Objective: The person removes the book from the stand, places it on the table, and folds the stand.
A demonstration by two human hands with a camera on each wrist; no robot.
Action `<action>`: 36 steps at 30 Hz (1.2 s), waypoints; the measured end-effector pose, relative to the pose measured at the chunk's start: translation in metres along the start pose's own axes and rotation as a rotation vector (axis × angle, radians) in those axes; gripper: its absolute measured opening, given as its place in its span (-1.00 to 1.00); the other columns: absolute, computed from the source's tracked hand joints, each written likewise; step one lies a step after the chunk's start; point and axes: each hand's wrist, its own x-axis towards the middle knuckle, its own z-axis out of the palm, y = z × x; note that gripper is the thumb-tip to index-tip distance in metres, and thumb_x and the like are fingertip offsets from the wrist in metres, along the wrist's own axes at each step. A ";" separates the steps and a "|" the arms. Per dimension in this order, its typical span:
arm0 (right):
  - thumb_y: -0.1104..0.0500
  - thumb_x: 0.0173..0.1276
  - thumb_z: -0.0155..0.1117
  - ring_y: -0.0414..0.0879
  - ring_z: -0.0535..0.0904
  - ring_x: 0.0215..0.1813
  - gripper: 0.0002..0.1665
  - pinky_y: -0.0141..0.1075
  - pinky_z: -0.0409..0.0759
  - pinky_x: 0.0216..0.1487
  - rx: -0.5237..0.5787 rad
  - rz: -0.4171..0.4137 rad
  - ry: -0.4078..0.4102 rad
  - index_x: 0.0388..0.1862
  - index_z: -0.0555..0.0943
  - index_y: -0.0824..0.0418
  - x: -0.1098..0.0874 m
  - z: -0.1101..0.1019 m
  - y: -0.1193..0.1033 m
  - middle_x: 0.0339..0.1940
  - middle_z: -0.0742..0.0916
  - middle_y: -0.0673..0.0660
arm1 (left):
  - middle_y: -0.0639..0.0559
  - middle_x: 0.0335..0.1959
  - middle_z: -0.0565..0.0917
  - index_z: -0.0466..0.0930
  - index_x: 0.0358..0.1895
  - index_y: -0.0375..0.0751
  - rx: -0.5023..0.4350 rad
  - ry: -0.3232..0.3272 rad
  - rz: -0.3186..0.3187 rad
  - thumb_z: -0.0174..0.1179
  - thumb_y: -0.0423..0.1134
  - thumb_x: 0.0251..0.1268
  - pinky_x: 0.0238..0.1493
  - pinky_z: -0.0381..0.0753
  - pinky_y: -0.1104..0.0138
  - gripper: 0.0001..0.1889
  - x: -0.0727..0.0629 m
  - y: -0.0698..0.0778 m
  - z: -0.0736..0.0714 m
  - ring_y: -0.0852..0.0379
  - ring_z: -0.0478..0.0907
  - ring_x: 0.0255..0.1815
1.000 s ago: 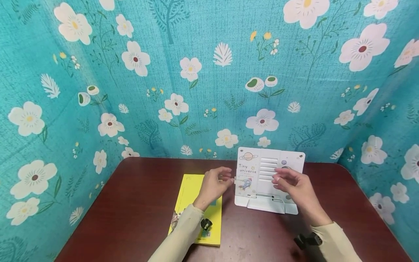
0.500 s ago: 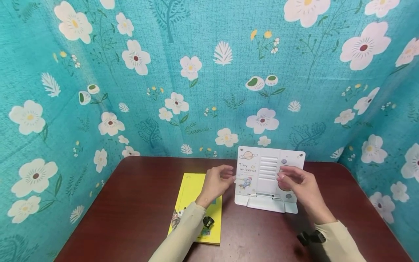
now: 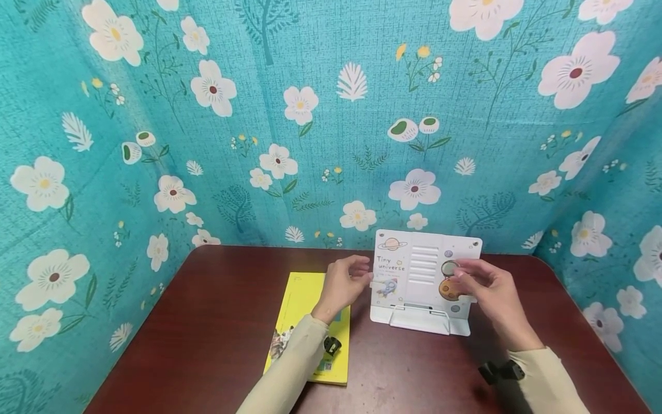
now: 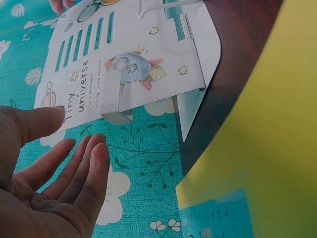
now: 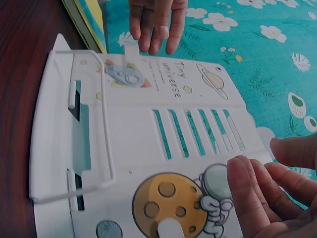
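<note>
A white metal book stand [image 3: 426,259] printed "Tiny universe" stands tilted back on the table, with slots down its middle and a wire bar at its foot. My left hand [image 3: 343,287] is beside its left edge; in the left wrist view its fingers [image 4: 91,173] are loosely bent, holding nothing, near a white clip [image 4: 118,101] on that edge. In front of the stand's right half is my right hand [image 3: 493,296]. Its thumb and fingertips [image 5: 240,173] are apart, with nothing between them, close to the printed astronaut. Another white tab [image 5: 171,228] shows over the orange planet.
A yellow book [image 3: 302,293] lies on the dark red table [image 3: 207,333], partly under my left forearm. Behind the table hangs a teal flowered curtain [image 3: 320,144]. A black strap device [image 3: 501,372] sits on my right wrist.
My right hand has moved right, from the slots to the stand's right side, uncovering the orange planet. The left hand stays almost in place; stand and book look unmoved.
</note>
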 end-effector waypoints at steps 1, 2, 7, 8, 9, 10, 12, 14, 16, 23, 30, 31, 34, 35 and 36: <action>0.00 0.51 0.35 -0.25 0.83 -0.18 -0.38 -0.49 0.72 -0.10 0.004 -0.005 0.005 0.38 0.54 0.35 0.001 -0.001 0.001 -0.11 0.76 -0.28 | -0.12 0.00 0.83 0.71 0.17 -0.18 0.001 0.002 0.001 0.38 -0.30 0.36 -0.03 0.78 0.35 -0.66 0.001 0.000 0.000 0.08 0.81 -0.04; 0.02 0.51 0.35 -0.27 0.83 -0.19 -0.38 -0.49 0.73 -0.11 0.005 -0.012 0.012 0.38 0.54 0.36 0.001 -0.003 0.002 -0.13 0.75 -0.31 | -0.12 -0.01 0.83 0.71 0.17 -0.19 0.001 0.005 0.003 0.38 -0.31 0.35 -0.03 0.78 0.36 -0.66 0.001 0.000 0.001 0.08 0.81 -0.05; 0.12 0.50 0.36 -0.28 0.83 -0.24 -0.42 -0.48 0.74 -0.15 0.066 -0.035 0.026 0.34 0.53 0.44 0.004 -0.009 0.009 -0.20 0.79 -0.30 | -0.13 -0.02 0.83 0.71 0.16 -0.22 0.003 0.011 0.010 0.37 -0.31 0.36 -0.02 0.78 0.37 -0.68 0.004 -0.001 0.002 0.08 0.82 -0.04; 0.13 0.49 0.37 -0.29 0.82 -0.24 -0.43 -0.49 0.74 -0.16 0.079 -0.041 0.028 0.33 0.53 0.45 0.004 -0.009 0.010 -0.22 0.80 -0.29 | -0.13 -0.02 0.83 0.71 0.16 -0.23 0.002 0.012 0.011 0.37 -0.31 0.37 -0.02 0.78 0.37 -0.67 0.004 -0.001 0.002 0.07 0.82 -0.04; 0.16 0.48 0.37 -0.28 0.83 -0.24 -0.44 -0.48 0.74 -0.16 0.106 -0.044 0.028 0.32 0.53 0.47 0.005 -0.010 0.011 -0.22 0.82 -0.26 | -0.12 -0.02 0.83 0.71 0.16 -0.23 0.000 0.014 0.012 0.37 -0.31 0.37 -0.02 0.78 0.36 -0.68 0.004 -0.001 0.002 0.07 0.82 -0.04; 0.19 0.47 0.38 -0.27 0.83 -0.24 -0.45 -0.47 0.75 -0.16 0.135 -0.046 0.031 0.31 0.53 0.49 0.005 -0.011 0.012 -0.22 0.82 -0.24 | -0.10 -0.02 0.83 0.71 0.16 -0.23 -0.002 0.016 0.013 0.37 -0.31 0.37 -0.02 0.78 0.36 -0.68 0.005 0.000 0.003 0.07 0.82 -0.04; 0.21 0.45 0.39 -0.29 0.83 -0.24 -0.45 -0.46 0.75 -0.16 0.162 -0.046 0.041 0.29 0.53 0.51 0.006 -0.012 0.014 -0.23 0.83 -0.24 | -0.09 -0.03 0.84 0.71 0.16 -0.25 -0.005 0.020 0.017 0.37 -0.31 0.37 -0.02 0.78 0.36 -0.67 0.006 0.000 0.003 0.07 0.82 -0.04; 0.20 0.45 0.40 -0.32 0.82 -0.24 -0.44 -0.48 0.75 -0.17 0.148 -0.047 0.060 0.28 0.54 0.52 0.007 -0.014 0.016 -0.24 0.81 -0.28 | -0.08 -0.03 0.84 0.71 0.16 -0.25 -0.008 0.024 0.020 0.37 -0.31 0.38 -0.02 0.78 0.36 -0.68 0.007 0.000 0.003 0.08 0.82 -0.05; 0.20 0.45 0.40 -0.34 0.81 -0.25 -0.44 -0.47 0.75 -0.18 0.137 -0.042 0.075 0.28 0.53 0.52 0.009 -0.015 0.017 -0.24 0.80 -0.31 | -0.08 -0.04 0.84 0.72 0.15 -0.24 -0.010 0.027 0.022 0.36 -0.31 0.38 -0.01 0.78 0.36 -0.69 0.008 -0.001 0.004 0.09 0.82 -0.05; 0.24 0.44 0.40 -0.34 0.80 -0.26 -0.47 -0.43 0.76 -0.21 0.198 -0.044 0.084 0.25 0.54 0.54 0.012 -0.019 0.025 -0.27 0.82 -0.24 | -0.10 -0.04 0.84 0.72 0.14 -0.25 -0.025 0.028 0.030 0.36 -0.32 0.39 0.00 0.77 0.36 -0.70 0.011 -0.002 0.008 0.10 0.81 -0.04; 0.19 0.47 0.38 -0.35 0.78 -0.29 -0.47 -0.47 0.75 -0.23 0.099 -0.014 0.134 0.25 0.55 0.53 0.014 -0.023 0.028 -0.31 0.78 -0.33 | -0.05 -0.08 0.85 0.74 0.10 -0.19 0.006 0.043 0.029 0.37 -0.33 0.37 -0.03 0.78 0.37 -0.73 0.012 0.000 0.011 0.13 0.81 -0.08; 0.19 0.47 0.38 -0.35 0.78 -0.30 -0.47 -0.47 0.75 -0.23 0.082 -0.012 0.141 0.25 0.55 0.53 0.015 -0.023 0.028 -0.32 0.77 -0.34 | -0.05 -0.09 0.85 0.74 0.10 -0.19 0.007 0.044 0.028 0.37 -0.33 0.37 -0.03 0.78 0.37 -0.73 0.013 0.001 0.012 0.13 0.81 -0.09; 0.20 0.48 0.37 -0.34 0.78 -0.31 -0.50 -0.46 0.75 -0.25 0.079 -0.004 0.155 0.22 0.55 0.54 0.016 -0.024 0.028 -0.33 0.76 -0.34 | -0.04 -0.08 0.85 0.74 0.10 -0.18 0.009 0.041 0.020 0.36 -0.33 0.38 -0.03 0.78 0.35 -0.74 0.014 0.002 0.014 0.14 0.81 -0.09; 0.21 0.48 0.36 -0.34 0.78 -0.32 -0.51 -0.46 0.75 -0.25 0.074 -0.002 0.159 0.21 0.55 0.54 0.016 -0.025 0.028 -0.34 0.75 -0.34 | -0.04 -0.08 0.85 0.74 0.10 -0.17 0.010 0.040 0.015 0.36 -0.33 0.38 -0.02 0.78 0.34 -0.74 0.014 0.002 0.014 0.14 0.81 -0.09; 0.22 0.48 0.36 -0.33 0.78 -0.32 -0.52 -0.44 0.76 -0.25 0.073 0.001 0.163 0.20 0.55 0.54 0.016 -0.025 0.029 -0.34 0.75 -0.34 | -0.03 -0.08 0.84 0.74 0.10 -0.17 0.011 0.038 0.011 0.36 -0.33 0.39 -0.02 0.79 0.34 -0.74 0.014 0.003 0.015 0.14 0.81 -0.09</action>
